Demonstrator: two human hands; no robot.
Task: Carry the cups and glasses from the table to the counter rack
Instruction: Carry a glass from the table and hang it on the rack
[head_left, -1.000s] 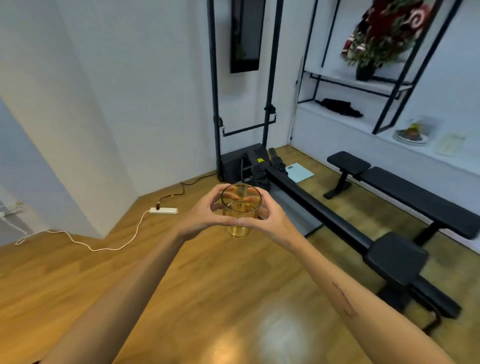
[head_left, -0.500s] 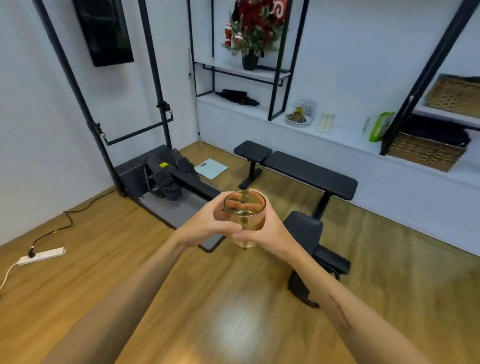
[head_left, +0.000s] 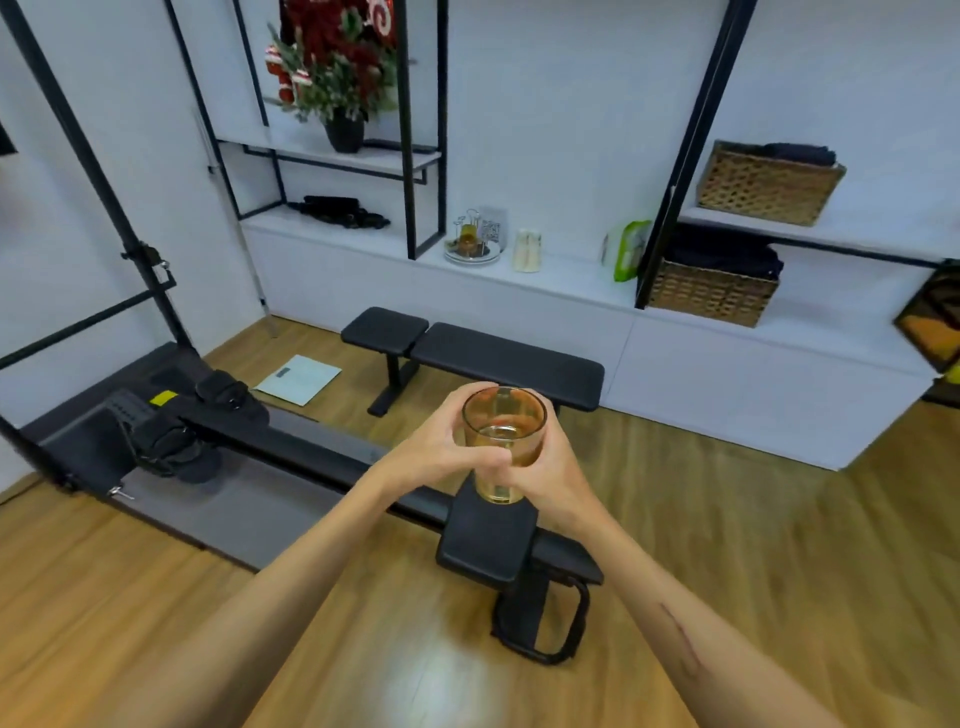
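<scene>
Two bare forearms reach forward over a wood floor (head_left: 727, 545). Both hands meet around an upright amber glass (head_left: 503, 441), held in mid-air at the centre of the view. The left hand (head_left: 441, 451) wraps its fingers round the glass from the left; the right hand (head_left: 550, 462) clasps it from the right, and the thumbs touch in front. Below lies a black rowing machine (head_left: 249, 447). Behind stands a black bench (head_left: 483, 358). Further back, a rack (head_left: 472, 244) sits on a white counter (head_left: 566, 283).
</scene>
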